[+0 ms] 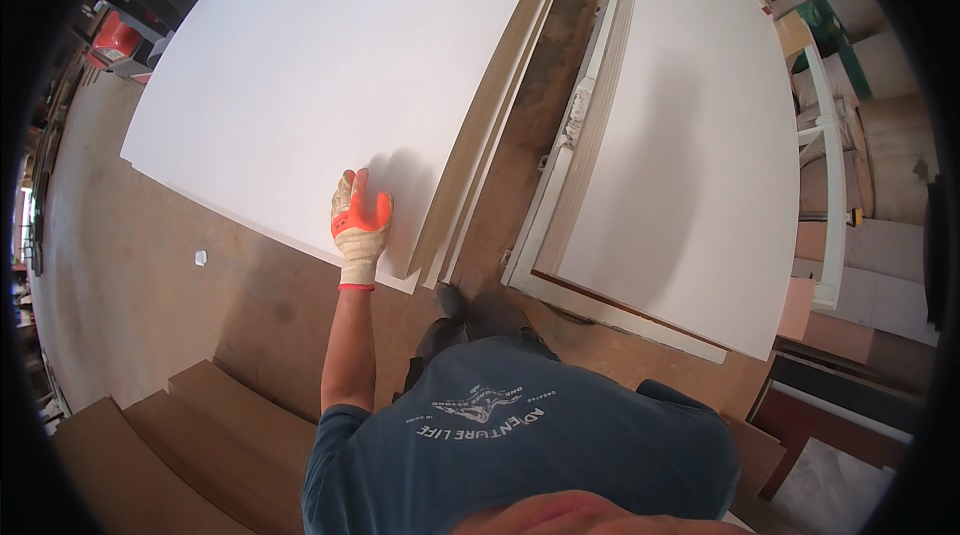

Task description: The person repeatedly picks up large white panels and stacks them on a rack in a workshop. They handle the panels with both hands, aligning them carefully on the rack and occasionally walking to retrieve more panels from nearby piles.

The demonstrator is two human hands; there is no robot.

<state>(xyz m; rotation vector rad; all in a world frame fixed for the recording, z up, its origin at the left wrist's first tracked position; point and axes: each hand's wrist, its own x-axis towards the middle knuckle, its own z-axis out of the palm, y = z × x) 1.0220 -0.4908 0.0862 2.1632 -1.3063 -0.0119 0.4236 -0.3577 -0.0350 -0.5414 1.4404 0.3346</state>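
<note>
My left hand [359,217], in a cream knit glove with an orange-red coated palm area and a red cuff, lies on or just over a large white panel [270,85]. Its fingers point away from me, stretched out with the thumb apart, and nothing is in them. The hand is close to the panel's near right corner and casts a shadow there. This panel tops a stack whose lower sheets [480,155] show along the right side. My right arm ends in a dark sleeve [680,405] at my side; the right hand is out of sight.
Right of a narrow floor gap [545,65], a second stack of white panels [690,135] lies on a pale frame [620,313]. Brown boards [220,435] are at the lower left. A white metal frame [828,165] stands far right. A small white scrap [201,258] lies on the floor.
</note>
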